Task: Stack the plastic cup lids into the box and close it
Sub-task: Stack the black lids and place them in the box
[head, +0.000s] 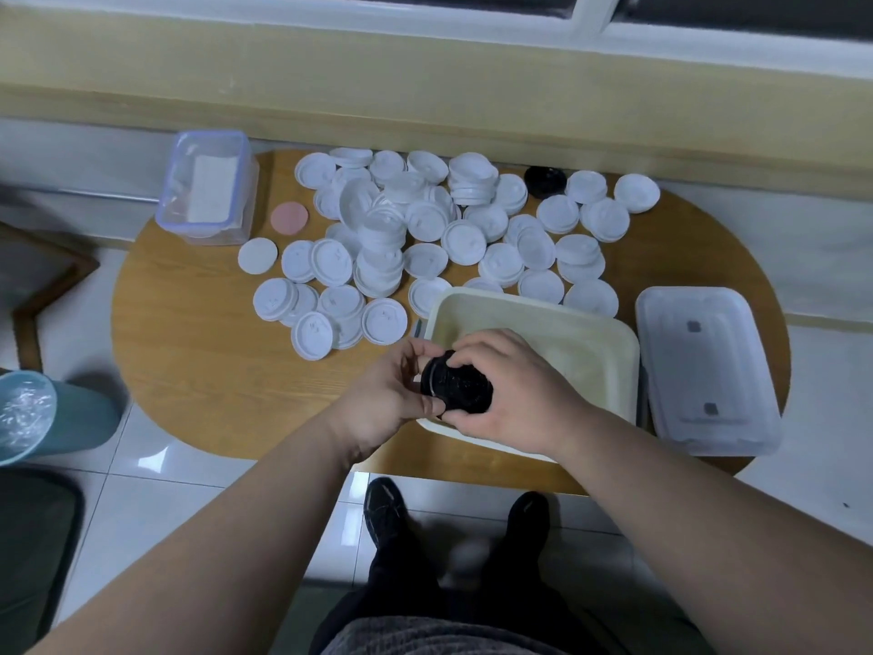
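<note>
Black lid stack [457, 389] gripped by left hand [388, 400] and right hand [512, 389] over bare-looking box [609, 342]; white lids [425, 224] unpacked, box cover [706, 371] set aside.

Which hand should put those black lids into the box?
Probably the right: the right hand wraps over the black lids above the open box, while the left hand pinches their end beside the box's rim.

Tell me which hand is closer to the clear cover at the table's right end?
Right. The right hand is left of the cover, over the box; the left hand is farther left.
</note>
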